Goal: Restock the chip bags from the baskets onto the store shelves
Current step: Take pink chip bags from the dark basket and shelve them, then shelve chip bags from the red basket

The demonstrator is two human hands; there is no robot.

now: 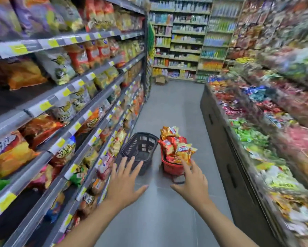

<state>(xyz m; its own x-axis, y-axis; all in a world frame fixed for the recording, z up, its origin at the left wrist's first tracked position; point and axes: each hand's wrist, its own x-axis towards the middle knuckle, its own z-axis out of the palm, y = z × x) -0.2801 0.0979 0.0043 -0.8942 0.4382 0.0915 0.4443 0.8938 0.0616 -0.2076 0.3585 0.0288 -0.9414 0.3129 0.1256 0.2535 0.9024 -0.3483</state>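
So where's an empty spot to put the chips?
Two dark gaps show at the near end of the left shelves: one beside the orange bag, one lower down. The black basket looks empty. The red basket is piled with chip bags.

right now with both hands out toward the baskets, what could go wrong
1. The chip bags are heaped above the rim of the red basket; pulling one out may spill others onto the floor.
2. The black basket stands close beside it in the aisle, so stepping in could mean a trip or a kicked basket.
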